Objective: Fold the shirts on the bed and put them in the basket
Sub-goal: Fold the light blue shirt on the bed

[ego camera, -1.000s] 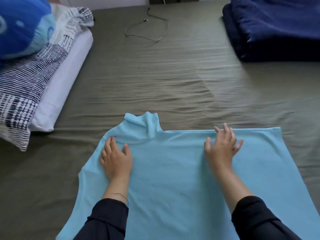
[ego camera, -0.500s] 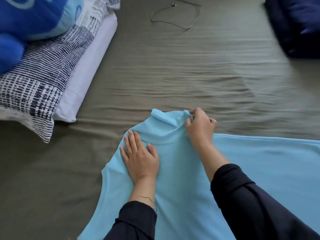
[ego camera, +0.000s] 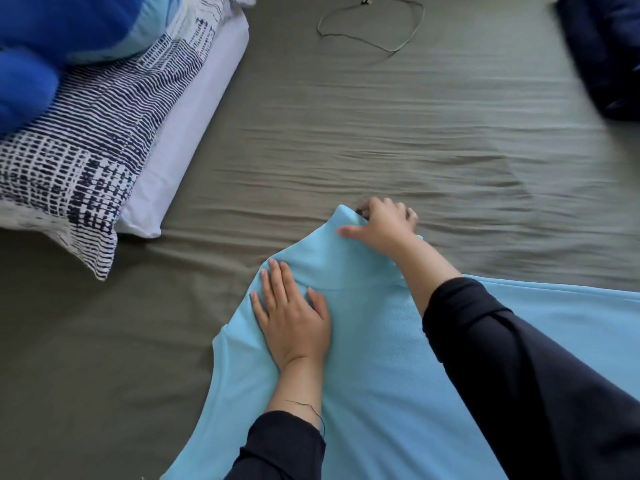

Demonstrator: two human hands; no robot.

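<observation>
A light blue shirt [ego camera: 398,368] lies spread on an olive-green bed sheet [ego camera: 346,150]. The left hand [ego camera: 294,317] rests flat, fingers straight, on the shirt just below its collar [ego camera: 332,247]. The right hand [ego camera: 384,226] grips the collar's top edge, fingers curled over it. Beyond the shirt's collar lie a patterned pillow [ego camera: 86,140] and a thin cord [ego camera: 374,29].

Stacked at the bed's left edge: a white pillow [ego camera: 194,133] at the bottom, a pillow in a navy-and-white printed case [ego camera: 83,147] on top of it, and a blue cushion [ego camera: 62,32] uppermost, cut off by the frame. Near the far edge, lying loose on the olive sheet [ego camera: 381,133]: a thin looped cord [ego camera: 374,43]. At the far right corner, partly out of view: dark navy bedding [ego camera: 602,53].
</observation>
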